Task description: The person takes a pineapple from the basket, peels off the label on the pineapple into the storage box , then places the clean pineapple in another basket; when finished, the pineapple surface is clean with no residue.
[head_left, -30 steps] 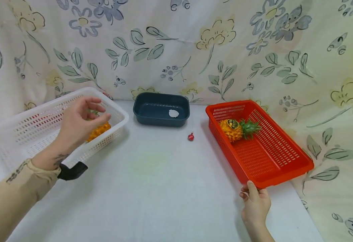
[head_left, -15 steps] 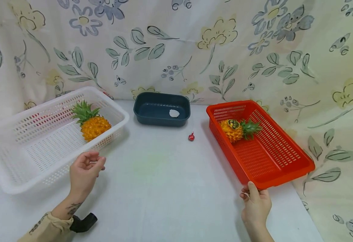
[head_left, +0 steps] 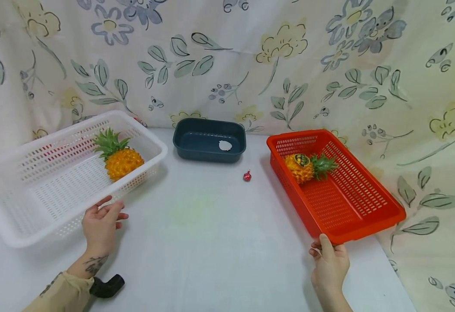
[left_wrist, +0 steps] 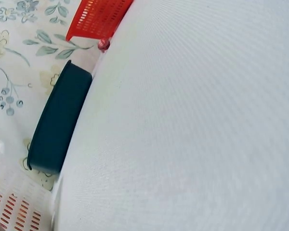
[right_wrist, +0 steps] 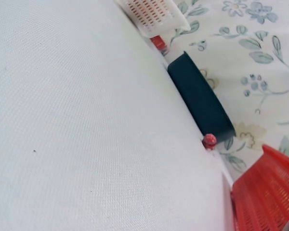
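My left hand [head_left: 100, 223] is at the near long side of the white basket [head_left: 56, 221], its fingertips right at the rim and its fingers loosely bent. Inside that basket, toward its right end, lies a small orange pineapple [head_left: 124, 164] with a green crown. My right hand [head_left: 330, 264] grips the near corner of the red basket [head_left: 352, 212], thumb on the rim and fingers underneath. A second pineapple [head_left: 299, 168], bearing a dark label, lies at the far left inside the red basket. Only a sliver of each hand shows in the wrist views.
A dark teal tray [head_left: 208, 154] stands at the back between the baskets, with a white patch [head_left: 225, 145] inside. A small red ball-shaped trinket [head_left: 247, 176] lies in front of it on the white table [head_left: 211, 242]. Floral cloth [head_left: 227, 65] hangs behind.
My left hand has left the pineapple in the white basket, drawn back toward me, then come in at the near rim. The right hand keeps its hold on the red basket.
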`<action>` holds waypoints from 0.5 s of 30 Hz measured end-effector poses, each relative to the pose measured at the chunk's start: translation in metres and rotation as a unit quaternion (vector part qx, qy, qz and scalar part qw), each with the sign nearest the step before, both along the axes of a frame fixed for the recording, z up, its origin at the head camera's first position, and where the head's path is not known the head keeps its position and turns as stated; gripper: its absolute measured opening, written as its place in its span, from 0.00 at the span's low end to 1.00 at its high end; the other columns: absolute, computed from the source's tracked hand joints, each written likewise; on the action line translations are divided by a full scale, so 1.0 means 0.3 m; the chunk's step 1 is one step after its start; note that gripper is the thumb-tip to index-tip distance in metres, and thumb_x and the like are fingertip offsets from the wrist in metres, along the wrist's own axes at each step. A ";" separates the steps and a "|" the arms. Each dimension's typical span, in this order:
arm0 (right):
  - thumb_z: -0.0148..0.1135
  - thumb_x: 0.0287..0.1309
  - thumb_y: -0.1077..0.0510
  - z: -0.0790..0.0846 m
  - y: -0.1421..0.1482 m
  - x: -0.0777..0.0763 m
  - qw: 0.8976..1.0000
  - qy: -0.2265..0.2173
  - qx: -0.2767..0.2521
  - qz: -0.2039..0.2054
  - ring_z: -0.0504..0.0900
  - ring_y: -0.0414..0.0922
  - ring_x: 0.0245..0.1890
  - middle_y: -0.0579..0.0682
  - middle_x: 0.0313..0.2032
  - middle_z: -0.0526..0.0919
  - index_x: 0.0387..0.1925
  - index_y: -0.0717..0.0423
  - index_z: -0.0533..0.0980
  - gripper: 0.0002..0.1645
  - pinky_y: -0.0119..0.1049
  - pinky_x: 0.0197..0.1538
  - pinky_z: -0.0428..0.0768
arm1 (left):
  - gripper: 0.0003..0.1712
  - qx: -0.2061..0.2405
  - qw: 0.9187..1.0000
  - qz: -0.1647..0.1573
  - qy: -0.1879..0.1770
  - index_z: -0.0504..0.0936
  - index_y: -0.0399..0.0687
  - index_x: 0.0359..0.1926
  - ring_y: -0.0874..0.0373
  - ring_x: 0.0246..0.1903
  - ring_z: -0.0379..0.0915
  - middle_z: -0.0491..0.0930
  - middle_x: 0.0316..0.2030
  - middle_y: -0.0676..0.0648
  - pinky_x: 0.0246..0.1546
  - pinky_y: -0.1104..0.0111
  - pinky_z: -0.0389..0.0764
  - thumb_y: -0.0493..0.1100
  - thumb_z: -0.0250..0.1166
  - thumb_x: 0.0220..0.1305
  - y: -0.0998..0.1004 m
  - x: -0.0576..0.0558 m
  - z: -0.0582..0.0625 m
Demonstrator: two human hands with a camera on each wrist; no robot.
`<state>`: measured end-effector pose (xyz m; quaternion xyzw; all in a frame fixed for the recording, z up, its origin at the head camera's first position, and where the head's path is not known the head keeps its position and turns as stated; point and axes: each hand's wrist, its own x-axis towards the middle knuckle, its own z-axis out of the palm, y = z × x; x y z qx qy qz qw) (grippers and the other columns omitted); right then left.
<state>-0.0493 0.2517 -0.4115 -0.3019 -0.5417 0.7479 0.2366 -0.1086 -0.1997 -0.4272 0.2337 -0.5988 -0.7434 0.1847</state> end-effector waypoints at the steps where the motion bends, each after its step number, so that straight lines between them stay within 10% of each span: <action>1: 0.61 0.48 0.50 -0.001 0.000 0.001 1.000 0.000 -0.001 0.000 0.72 0.41 0.22 0.48 0.22 0.74 0.37 0.60 0.67 0.21 0.29 0.23 0.74 | 0.21 0.005 1.000 0.008 0.009 0.70 0.38 0.44 0.61 0.11 0.72 0.78 0.19 0.53 0.08 0.74 0.68 0.38 0.65 0.49 0.001 0.000 -0.001; 10: 0.58 0.52 0.53 -0.016 -0.015 0.004 0.999 -0.033 -0.008 0.011 0.72 0.41 0.20 0.48 0.19 0.74 0.29 0.58 0.68 0.13 0.30 0.20 0.73 | 0.13 0.019 0.992 0.064 0.109 0.75 0.34 0.35 0.61 0.10 0.72 0.77 0.16 0.49 0.06 0.76 0.67 0.38 0.65 0.49 -0.004 -0.015 -0.031; 15: 0.56 0.54 0.52 -0.013 -0.039 0.003 0.994 -0.080 0.010 0.076 0.72 0.42 0.23 0.46 0.21 0.74 0.26 0.56 0.68 0.12 0.30 0.24 0.74 | 0.17 0.012 0.992 0.084 0.089 0.77 0.35 0.35 0.61 0.10 0.72 0.77 0.17 0.49 0.07 0.76 0.68 0.44 0.66 0.48 -0.011 -0.015 -0.020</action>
